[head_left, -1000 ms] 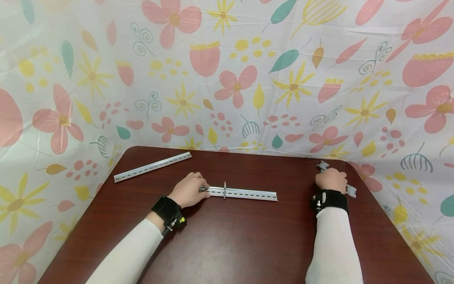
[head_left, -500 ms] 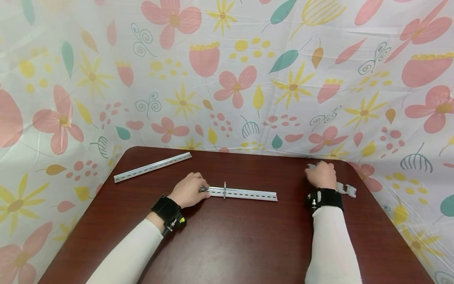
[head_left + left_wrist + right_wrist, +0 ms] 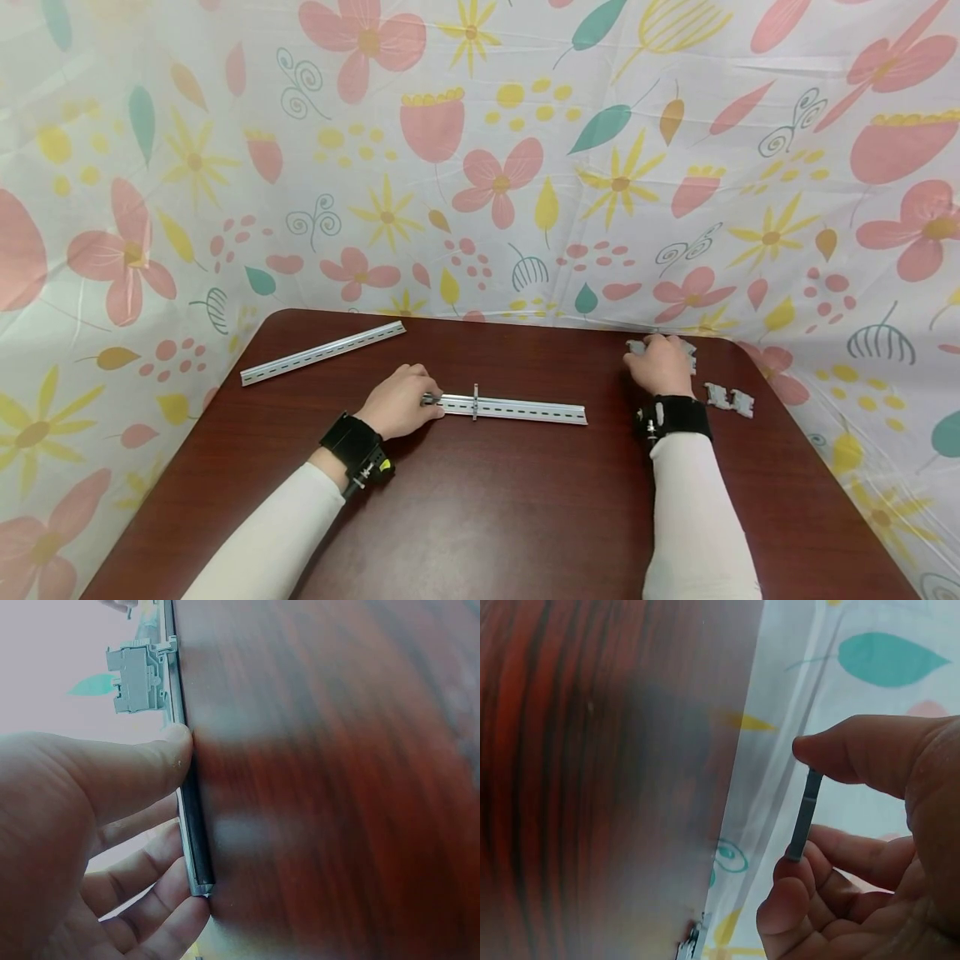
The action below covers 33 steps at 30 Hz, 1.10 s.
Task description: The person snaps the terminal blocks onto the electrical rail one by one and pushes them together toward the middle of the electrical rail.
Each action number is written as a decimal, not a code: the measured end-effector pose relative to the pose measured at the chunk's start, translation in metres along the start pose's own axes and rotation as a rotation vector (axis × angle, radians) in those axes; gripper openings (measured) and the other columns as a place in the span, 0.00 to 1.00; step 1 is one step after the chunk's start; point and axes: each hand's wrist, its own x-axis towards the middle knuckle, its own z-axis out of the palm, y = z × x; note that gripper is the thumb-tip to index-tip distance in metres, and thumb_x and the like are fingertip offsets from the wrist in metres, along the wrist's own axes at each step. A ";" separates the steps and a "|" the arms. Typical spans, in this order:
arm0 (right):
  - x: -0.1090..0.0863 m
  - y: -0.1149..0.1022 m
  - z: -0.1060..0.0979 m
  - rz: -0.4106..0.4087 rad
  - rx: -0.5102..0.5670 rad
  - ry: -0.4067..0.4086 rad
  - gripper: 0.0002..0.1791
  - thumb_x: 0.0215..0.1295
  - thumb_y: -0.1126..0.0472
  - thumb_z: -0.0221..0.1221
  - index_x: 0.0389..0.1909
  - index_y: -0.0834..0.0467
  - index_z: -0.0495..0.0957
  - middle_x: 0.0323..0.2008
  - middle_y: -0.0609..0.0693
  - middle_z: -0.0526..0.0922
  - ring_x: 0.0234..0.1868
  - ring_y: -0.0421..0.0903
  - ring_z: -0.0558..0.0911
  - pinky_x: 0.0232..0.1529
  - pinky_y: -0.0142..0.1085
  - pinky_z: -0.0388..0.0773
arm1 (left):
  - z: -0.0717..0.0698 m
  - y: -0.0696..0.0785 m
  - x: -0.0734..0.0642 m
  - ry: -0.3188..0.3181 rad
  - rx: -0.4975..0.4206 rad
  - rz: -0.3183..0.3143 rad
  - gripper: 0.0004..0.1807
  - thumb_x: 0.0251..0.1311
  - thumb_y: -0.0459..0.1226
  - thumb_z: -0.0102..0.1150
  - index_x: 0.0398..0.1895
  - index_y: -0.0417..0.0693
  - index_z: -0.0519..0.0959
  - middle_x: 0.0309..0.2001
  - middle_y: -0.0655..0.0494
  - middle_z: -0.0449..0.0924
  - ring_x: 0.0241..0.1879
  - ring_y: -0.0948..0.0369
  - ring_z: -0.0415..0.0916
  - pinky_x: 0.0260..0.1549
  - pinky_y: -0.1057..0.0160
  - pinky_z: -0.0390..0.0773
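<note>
My left hand (image 3: 401, 402) holds the left end of a slotted metal DIN rail (image 3: 532, 410), thumb on one edge and fingers beneath in the left wrist view. A grey terminal block (image 3: 139, 677) sits across that rail just beyond the thumb. At the far right of the table, my right hand (image 3: 662, 367) pinches another thin grey terminal block (image 3: 805, 814) between thumb and fingertips, seen edge-on in the right wrist view. More grey terminal blocks (image 3: 690, 364) lie right by this hand, partly hidden behind it.
Two grey terminal blocks (image 3: 729, 399) lie side by side near the table's right edge. A second DIN rail (image 3: 322, 353) lies slantwise at the back left. A flower-printed curtain (image 3: 495, 250) rises behind the dark wooden table (image 3: 510, 517).
The right hand has moved left along the back of the table, uncovering the two blocks near the right edge; it now has a terminal block in its fingers. The left hand stays put.
</note>
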 end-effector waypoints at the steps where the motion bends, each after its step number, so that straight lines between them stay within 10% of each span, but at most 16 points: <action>1: 0.001 -0.001 0.001 -0.008 -0.002 -0.001 0.35 0.78 0.56 0.60 0.71 0.82 0.70 0.65 0.84 0.67 0.65 0.80 0.70 0.67 0.72 0.70 | 0.000 0.000 0.000 0.001 0.000 0.001 0.13 0.71 0.45 0.78 0.52 0.51 0.93 0.49 0.56 0.83 0.53 0.53 0.78 0.47 0.54 0.82; 33: -0.005 -0.071 0.029 -0.234 0.068 -0.143 0.34 0.80 0.56 0.66 0.77 0.71 0.72 0.63 0.68 0.74 0.62 0.64 0.78 0.63 0.61 0.77 | -0.002 -0.002 0.000 -0.021 -0.036 0.003 0.14 0.70 0.45 0.78 0.54 0.52 0.92 0.48 0.57 0.81 0.51 0.54 0.76 0.48 0.54 0.81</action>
